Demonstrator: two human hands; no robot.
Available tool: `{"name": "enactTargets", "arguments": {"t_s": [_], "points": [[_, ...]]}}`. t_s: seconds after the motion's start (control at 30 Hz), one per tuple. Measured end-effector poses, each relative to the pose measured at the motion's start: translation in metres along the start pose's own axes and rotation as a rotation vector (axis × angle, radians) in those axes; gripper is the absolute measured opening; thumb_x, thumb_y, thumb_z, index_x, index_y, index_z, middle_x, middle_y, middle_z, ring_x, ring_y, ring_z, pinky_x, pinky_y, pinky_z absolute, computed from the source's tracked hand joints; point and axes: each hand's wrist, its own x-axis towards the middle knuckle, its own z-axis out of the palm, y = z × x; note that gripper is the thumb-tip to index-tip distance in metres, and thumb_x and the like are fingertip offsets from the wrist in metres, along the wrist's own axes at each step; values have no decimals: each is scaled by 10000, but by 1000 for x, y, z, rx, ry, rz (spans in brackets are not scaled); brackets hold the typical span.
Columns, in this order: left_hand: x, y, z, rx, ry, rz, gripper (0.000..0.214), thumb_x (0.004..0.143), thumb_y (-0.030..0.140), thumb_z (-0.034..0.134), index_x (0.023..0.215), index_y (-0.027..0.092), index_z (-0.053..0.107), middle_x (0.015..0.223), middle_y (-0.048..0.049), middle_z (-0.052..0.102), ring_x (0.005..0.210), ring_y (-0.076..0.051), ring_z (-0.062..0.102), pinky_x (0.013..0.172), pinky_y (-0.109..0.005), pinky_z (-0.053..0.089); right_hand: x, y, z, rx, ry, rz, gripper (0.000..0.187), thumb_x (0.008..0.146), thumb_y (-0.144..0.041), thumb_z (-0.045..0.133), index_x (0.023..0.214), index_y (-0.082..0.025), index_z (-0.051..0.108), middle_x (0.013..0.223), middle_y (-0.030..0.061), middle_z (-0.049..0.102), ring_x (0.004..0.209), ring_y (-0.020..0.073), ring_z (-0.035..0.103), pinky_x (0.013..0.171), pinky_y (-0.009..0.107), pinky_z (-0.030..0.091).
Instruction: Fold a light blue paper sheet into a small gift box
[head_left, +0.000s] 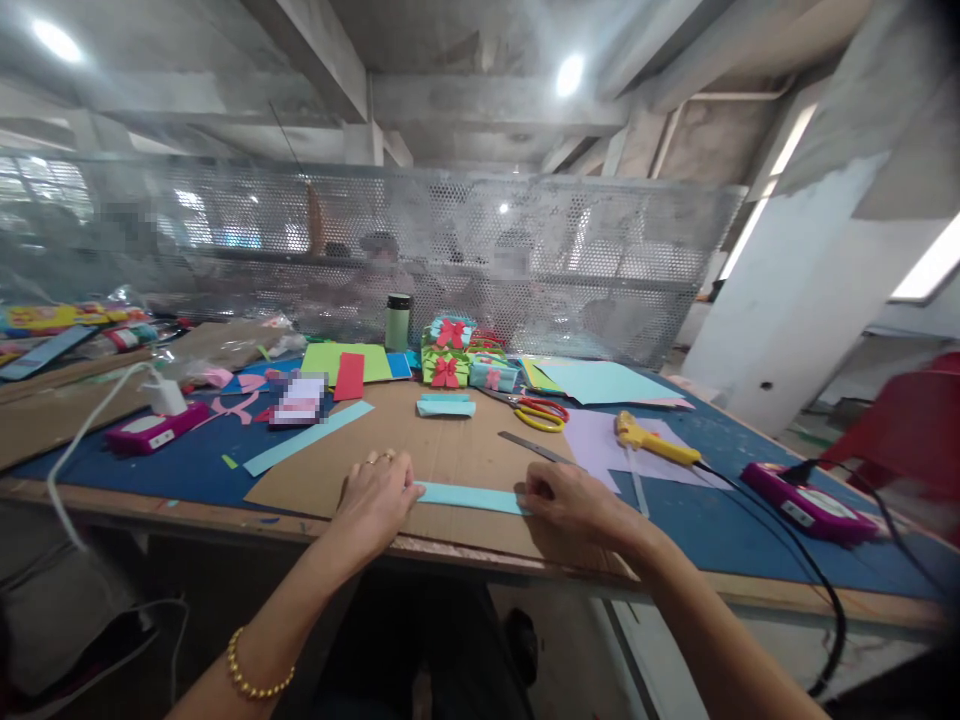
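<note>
A light blue paper strip (472,497) lies across the brown cardboard (450,450) near the table's front edge. My left hand (382,492) has its fingers closed at the strip's left end. At the right end, my right hand (566,497) is curled with its fingertips pinching the paper. Just beyond the strip sits a small folded light blue paper piece (446,406). A second light blue strip (309,440) rests to the left, slanting away from me. Behind my right hand is a metal ruler or blade (534,446), partly hidden by that hand.
Scissors with red and yellow handles (541,412) lie beyond my right hand. A yellow glue gun (652,440) rests on purple paper (589,440), its cord running to a purple power strip (806,505). Paper gift boxes (446,365) and a green bottle (398,325) stand at the back.
</note>
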Motion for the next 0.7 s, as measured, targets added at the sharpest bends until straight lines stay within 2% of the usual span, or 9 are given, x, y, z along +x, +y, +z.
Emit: {"name": "enactTargets", "arguments": {"t_s": [0.13,0.3,0.43,0.5,0.57,0.7], "points": [[-6,13,-4,208,104,101,111,930,224,523,1000,177,596,1016,-101,612,970,-285,555,795,-397,378,-4,8,3,13,17,8,104,842,-277,565,808,-195,620,805,21,677,708,151,556,595,249,296],[-5,17,4,436,273,448,211,924,67,427,985,194,584,974,-103,601,897,-272,566,740,-386,387,-7,4,4,22,37,24,107,863,-275,567,812,-194,613,820,26,683,732,158,568,602,248,299],[2,10,12,456,246,693,207,938,66,406,1006,186,560,944,-71,600,750,-210,559,676,-346,386,-12,2,6,32,77,17,113,868,-292,593,812,-195,608,819,19,680,724,155,562,609,248,302],[3,9,11,463,223,721,213,935,65,418,1040,186,558,940,-59,602,716,-195,556,651,-334,379,-16,3,7,48,115,7,115,870,-304,603,828,-197,604,812,12,673,720,152,559,612,245,306],[1,11,8,469,198,718,281,929,80,454,1166,207,535,918,-49,603,703,-191,559,630,-323,371,-19,2,9,61,150,3,114,872,-307,608,839,-198,596,803,7,665,714,149,557,610,244,309],[-6,19,-1,456,150,698,512,932,153,523,1382,359,392,912,-33,598,688,-189,556,603,-297,356,-20,3,13,68,181,-3,91,883,-277,596,839,-198,584,786,6,652,708,154,558,609,251,323]]}}
